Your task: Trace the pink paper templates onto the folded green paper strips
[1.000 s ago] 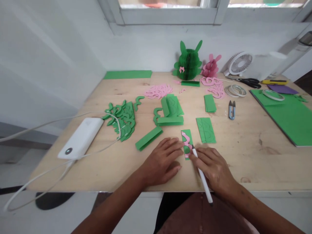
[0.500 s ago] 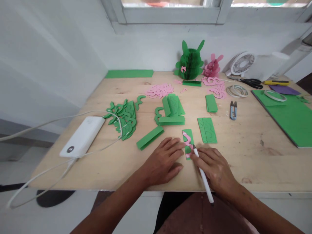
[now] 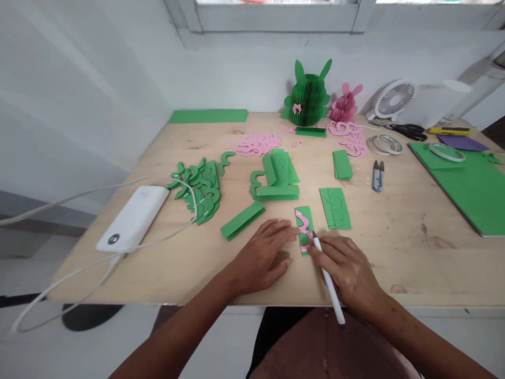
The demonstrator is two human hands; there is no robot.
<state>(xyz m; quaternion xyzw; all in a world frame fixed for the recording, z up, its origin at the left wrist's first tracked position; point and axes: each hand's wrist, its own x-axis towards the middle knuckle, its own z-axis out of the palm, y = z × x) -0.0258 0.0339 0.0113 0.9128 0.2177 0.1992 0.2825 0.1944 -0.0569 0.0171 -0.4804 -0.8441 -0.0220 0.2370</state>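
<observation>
The wooden table [image 3: 398,252] spreads across the view, and both forearms come in over its near edge: the left forearm [image 3: 181,329] slants up from the lower left, the right forearm [image 3: 418,329] from the lower right, so that they converge near the middle. The left hand [image 3: 264,258] lies palm down and unclenched, gripping nothing; its fingers stretch toward the right with slight bends, the foremost tips at the left edge of a small green card, while the thumb is spread away below them, nearer the person. The right hand [image 3: 347,268] is curled, knuckles up, its outer side low over the wood, and thumb and forefinger pinch a white pen [image 3: 330,289] close to its point. The pen leans back toward the person, its rear end reaching past the table's edge. Beyond the right hand lies a wider green card [image 3: 335,208] with drawn curves. The small green card [image 3: 304,239] sits flat between the two hands, roughly upright to the person. On it rests a wavy pink cutout [image 3: 303,227], and the dark pen tip [image 3: 314,235] stands at the right side of both; whether it touches the paper cannot be told.
</observation>
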